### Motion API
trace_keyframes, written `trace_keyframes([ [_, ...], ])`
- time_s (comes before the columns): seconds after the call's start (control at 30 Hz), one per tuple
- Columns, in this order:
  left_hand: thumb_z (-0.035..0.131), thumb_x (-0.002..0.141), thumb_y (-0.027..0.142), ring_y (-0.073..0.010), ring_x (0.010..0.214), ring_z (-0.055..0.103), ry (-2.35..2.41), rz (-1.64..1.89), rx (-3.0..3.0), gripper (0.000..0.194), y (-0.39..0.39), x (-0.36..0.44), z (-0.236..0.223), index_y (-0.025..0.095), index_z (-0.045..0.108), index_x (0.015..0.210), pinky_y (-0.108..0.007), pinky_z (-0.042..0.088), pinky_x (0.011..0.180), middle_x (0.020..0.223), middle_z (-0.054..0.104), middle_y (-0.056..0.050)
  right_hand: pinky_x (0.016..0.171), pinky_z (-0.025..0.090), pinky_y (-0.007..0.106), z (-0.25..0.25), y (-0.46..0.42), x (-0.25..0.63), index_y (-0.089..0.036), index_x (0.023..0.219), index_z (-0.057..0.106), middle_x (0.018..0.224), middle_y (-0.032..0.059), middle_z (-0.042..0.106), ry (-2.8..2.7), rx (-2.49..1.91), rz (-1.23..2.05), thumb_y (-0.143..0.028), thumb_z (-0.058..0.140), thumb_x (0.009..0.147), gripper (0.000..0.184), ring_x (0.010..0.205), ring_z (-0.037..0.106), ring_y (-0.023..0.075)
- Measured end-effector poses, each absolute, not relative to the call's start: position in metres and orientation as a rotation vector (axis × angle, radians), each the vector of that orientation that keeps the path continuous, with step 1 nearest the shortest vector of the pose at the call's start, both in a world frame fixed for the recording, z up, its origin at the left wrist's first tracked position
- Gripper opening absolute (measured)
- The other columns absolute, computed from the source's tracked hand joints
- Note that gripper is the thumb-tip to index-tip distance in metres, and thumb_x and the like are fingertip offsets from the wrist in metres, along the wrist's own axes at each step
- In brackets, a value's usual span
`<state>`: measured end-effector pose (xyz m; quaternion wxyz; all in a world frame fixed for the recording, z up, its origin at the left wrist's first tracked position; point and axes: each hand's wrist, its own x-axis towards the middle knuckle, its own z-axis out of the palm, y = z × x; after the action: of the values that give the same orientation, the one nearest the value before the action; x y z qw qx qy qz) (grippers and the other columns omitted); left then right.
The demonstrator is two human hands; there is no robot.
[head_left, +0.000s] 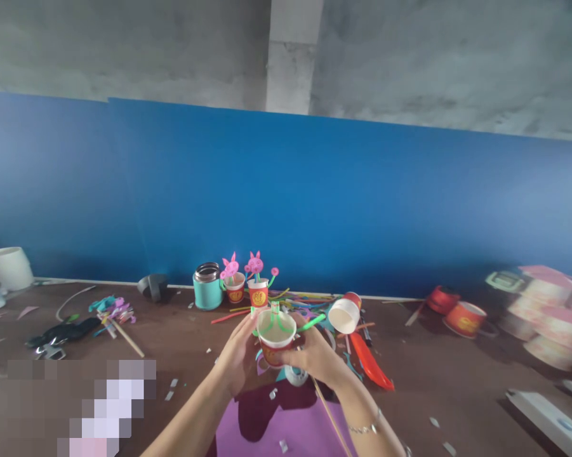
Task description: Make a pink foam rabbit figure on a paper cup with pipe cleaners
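Observation:
A red paper cup (pixel 277 355) with a white rim is between my two hands, its mouth tilted toward me. My right hand (pixel 317 355) grips its right side, the thumb across the front. My left hand (pixel 237 355) is closed against the left side, its fingertips partly hidden. Green tube-like pieces show inside the cup, and a bright green stick (pixel 311 322) juts out at the right. Just behind stand two decorated paper cups (pixel 258 296) with pink animal-like heads. A purple sheet (pixel 286 424) lies below my hands, and a small white round thing (pixel 296 375) sits beneath the held cup.
A teal jar (pixel 208 289) stands at the back. To the right are a white-mouthed paper cup (pixel 344 315) on its side, a long red piece (pixel 371 363) and stacked paper cups (pixel 552 317). Scissors-like black items (pixel 64 333) lie left. A blue partition (pixel 286 203) borders the table.

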<state>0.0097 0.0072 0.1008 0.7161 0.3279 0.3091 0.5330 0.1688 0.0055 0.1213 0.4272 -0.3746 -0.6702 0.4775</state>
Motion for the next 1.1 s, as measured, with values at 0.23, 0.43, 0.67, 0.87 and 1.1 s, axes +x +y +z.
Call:
trace_keyframes([
  [0.23,0.072,0.071,0.041,-0.0201,0.076,0.067,0.737,1.234,0.736,0.044,0.007,0.008,0.104,0.02,0.065,0.109,-0.023,0.048,0.057,0.097,0.071,-0.007,0.069,0.049,0.029,0.116,0.008,0.171,-0.017,0.1,0.065,0.083,0.0016,0.069,-1.76,-0.979,1.218,-0.029,0.08,0.06,0.044,0.075,0.061,0.0191],
  [0.43,0.081,0.058,0.041,-0.0215,0.078,0.067,0.888,1.315,0.908,0.035,0.005,0.01,0.105,0.014,0.074,0.079,-0.022,0.047,0.063,0.086,0.074,-0.008,0.07,0.051,0.03,0.113,0.008,0.167,-0.017,0.104,0.066,0.084,0.0036,0.071,-1.8,-0.906,1.354,-0.034,0.079,0.063,0.046,0.077,0.064,0.0205],
  [0.67,0.078,0.063,0.041,-0.0269,0.088,0.067,0.876,1.347,0.843,0.044,0.004,0.013,0.105,0.015,0.072,0.098,-0.03,0.05,0.076,0.094,0.073,-0.011,0.079,0.051,0.035,0.109,0.009,0.167,-0.017,0.105,0.067,0.09,0.0047,0.072,-1.727,-0.907,1.453,-0.037,0.078,0.065,0.046,0.084,0.065,0.0237],
  [0.87,0.079,0.063,0.039,-0.0282,0.1,0.064,0.709,1.355,0.773,0.071,-0.003,0.02,0.104,0.02,0.053,0.126,-0.036,0.05,0.085,0.117,0.065,-0.013,0.08,0.051,0.036,0.112,0.011,0.166,-0.015,0.107,0.065,0.088,0.0059,0.072,-1.652,-0.942,1.318,-0.042,0.074,0.07,0.046,0.091,0.064,0.027],
  [1.1,0.078,0.065,0.037,-0.0263,0.088,0.067,0.705,1.327,0.851,0.056,0.005,0.014,0.102,0.016,0.061,0.114,-0.032,0.053,0.074,0.1,0.071,-0.011,0.077,0.052,0.036,0.105,0.017,0.178,-0.016,0.113,0.057,0.099,0.0086,0.069,-1.635,-1.065,1.238,-0.043,0.073,0.071,0.053,0.092,0.064,0.0259],
])
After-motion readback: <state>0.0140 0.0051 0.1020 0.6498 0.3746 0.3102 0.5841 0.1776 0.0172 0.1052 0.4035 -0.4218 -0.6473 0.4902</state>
